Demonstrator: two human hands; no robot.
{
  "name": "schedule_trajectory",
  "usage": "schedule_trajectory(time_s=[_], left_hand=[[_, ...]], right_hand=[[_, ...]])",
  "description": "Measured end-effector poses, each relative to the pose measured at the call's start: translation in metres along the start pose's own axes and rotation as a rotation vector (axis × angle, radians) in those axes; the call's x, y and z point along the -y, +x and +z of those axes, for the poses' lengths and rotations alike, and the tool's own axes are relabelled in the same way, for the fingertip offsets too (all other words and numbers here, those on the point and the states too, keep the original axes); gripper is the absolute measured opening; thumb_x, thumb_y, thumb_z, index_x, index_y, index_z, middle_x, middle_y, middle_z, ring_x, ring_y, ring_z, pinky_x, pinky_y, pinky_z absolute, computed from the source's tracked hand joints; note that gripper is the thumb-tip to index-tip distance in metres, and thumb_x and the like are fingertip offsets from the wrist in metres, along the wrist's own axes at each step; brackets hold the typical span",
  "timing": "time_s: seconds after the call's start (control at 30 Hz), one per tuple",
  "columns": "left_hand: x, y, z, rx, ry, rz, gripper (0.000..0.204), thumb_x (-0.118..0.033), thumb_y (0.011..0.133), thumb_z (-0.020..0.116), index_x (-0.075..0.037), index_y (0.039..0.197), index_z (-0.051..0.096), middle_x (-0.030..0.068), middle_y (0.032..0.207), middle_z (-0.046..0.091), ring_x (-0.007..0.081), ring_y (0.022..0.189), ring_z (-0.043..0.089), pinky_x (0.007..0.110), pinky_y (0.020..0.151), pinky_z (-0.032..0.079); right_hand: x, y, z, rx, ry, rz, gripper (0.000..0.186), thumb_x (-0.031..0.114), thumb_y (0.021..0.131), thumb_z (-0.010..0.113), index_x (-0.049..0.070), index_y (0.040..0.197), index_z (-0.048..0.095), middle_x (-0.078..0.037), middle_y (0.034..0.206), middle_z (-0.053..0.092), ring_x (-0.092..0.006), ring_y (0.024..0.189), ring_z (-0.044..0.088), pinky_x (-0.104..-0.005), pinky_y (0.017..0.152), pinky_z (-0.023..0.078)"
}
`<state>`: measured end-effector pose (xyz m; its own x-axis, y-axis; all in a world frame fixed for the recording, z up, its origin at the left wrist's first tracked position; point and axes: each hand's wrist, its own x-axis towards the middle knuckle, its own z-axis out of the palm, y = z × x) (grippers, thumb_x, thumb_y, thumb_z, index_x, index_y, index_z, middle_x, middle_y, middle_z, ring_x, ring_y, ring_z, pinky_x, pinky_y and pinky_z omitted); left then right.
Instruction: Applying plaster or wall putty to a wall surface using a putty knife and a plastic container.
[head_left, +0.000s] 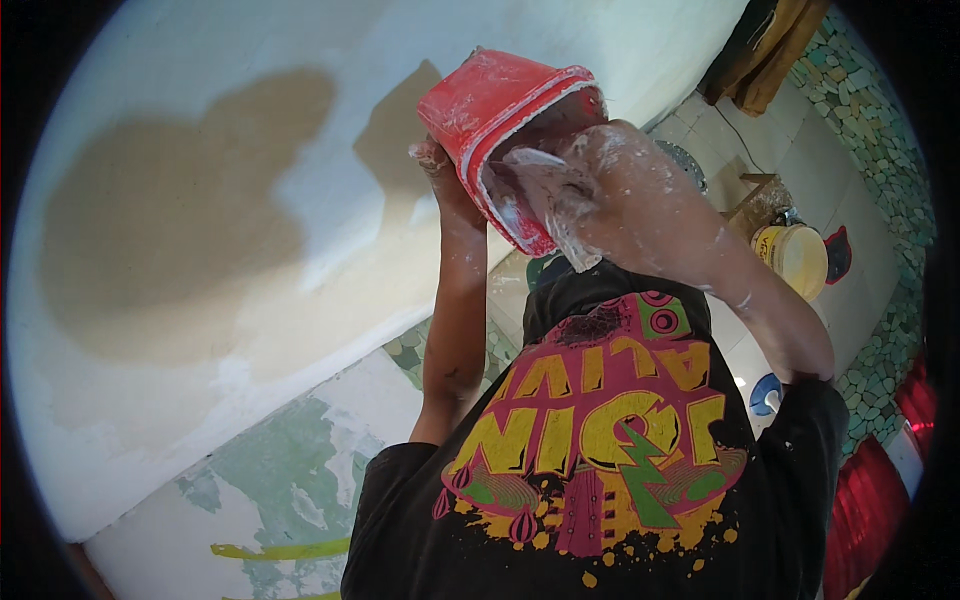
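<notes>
A red plastic tub (485, 100), smeared with white, is held up tilted in front of the pale wall, its mouth facing my right arm. My left hand (436, 168) is closed on the tub's left side, its thumb smeared white; the tub hides most of its fingers. My right hand (600, 160) reaches into the mouth, white-spattered up the forearm. A crumpled, whitish, translucent piece like plastic sheet (560, 200) is bunched at that hand and hangs over the tub's lower rim. The right fingertips and the tub's contents are hidden.
The pale wall (200, 330) fills the left, with shadows cast on it. On the tiled floor to the right stand a yellow bucket (795, 260) and a blue-and-white round thing (766, 395). Brown cloth (775, 60) hangs at the upper right; red fabric (865, 510) lies lower right.
</notes>
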<state>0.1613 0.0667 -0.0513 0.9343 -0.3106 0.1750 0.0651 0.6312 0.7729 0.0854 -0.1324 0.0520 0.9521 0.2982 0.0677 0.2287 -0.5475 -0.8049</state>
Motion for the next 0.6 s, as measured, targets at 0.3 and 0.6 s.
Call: schedule_trajectory(time_s=[0.3,0.6], left_hand=[[0.006,-0.012,0.000,-0.196,0.272,-0.128,0.090,-0.077,0.080,0.047,-0.005,0.134,0.048,0.0115,0.130,0.056,0.0275,0.117,0.054,0.045,0.102,0.042],[0.013,-0.011,0.004,-0.207,0.283,-0.345,0.076,-0.066,0.088,0.049,-0.007,0.136,0.046,0.0123,0.130,0.055,0.0283,0.117,0.055,0.046,0.099,0.046]], right_hand=[[-0.009,0.013,0.032,0.090,0.035,0.066,0.028,0.012,0.084,0.061,0.001,0.110,0.062,-0.022,0.112,0.060,-0.0389,0.101,0.057,-0.0434,0.087,0.048],[-0.057,-0.002,0.032,0.041,0.614,0.000,0.028,0.018,0.086,0.063,-0.004,0.103,0.064,-0.019,0.084,0.066,-0.0296,0.078,0.063,-0.0372,0.077,0.052]])
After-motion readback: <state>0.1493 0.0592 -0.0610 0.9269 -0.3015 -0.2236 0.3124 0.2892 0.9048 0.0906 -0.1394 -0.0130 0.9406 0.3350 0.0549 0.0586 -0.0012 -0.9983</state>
